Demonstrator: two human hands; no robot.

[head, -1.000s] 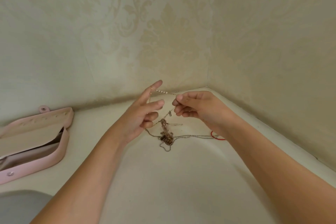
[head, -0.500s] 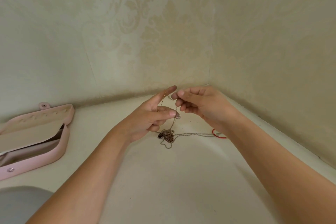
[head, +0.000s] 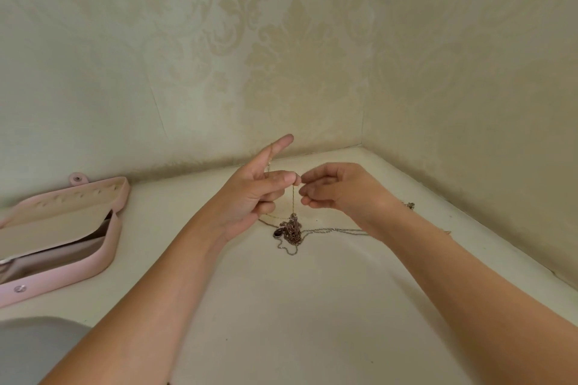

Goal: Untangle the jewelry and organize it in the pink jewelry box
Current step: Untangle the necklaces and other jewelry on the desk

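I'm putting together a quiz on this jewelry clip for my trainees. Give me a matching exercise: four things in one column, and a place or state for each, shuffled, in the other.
Things
1. pink box
2. knot of chains
3. thin gold chain
4. left hand

Places or states
A. runs up from the knot to the fingers
B. lies open at the left of the table
C. holds the chain, index finger stretched out
D. heaped in the middle of the table

Pairs: 1-B, 2-D, 3-A, 4-C
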